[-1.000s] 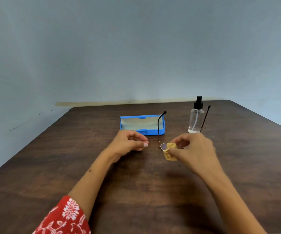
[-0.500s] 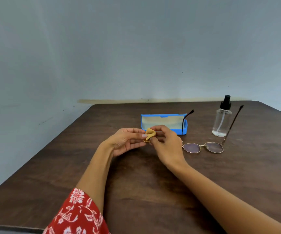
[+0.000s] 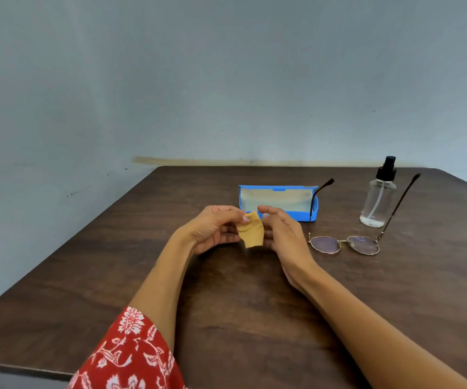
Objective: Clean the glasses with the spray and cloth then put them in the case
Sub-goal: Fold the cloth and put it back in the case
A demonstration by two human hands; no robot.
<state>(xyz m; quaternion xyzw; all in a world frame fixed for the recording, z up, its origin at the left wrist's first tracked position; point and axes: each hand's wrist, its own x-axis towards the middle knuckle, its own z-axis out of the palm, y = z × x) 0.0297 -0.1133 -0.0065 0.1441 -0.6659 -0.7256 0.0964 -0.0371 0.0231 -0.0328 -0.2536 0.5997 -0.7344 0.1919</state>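
Observation:
A small yellow cloth (image 3: pixel 250 231) hangs between my two hands above the table. My left hand (image 3: pixel 212 230) pinches its top left edge and my right hand (image 3: pixel 283 234) holds its right side. The thin-framed glasses (image 3: pixel 344 244) lie on the table to the right of my right hand, lenses toward me and both temples open, pointing away. The open blue case (image 3: pixel 278 202) stands just behind my hands. A clear spray bottle (image 3: pixel 378 197) with a black nozzle stands upright behind the glasses.
The dark wooden table (image 3: pixel 240 304) ends at a front edge near my left sleeve and at the wall behind the case. My red patterned sleeve (image 3: pixel 131 352) shows at the bottom left.
My right hand left the glasses lying on the table and carried the cloth left to my left hand. Both hands now hold the cloth, which has opened out a little.

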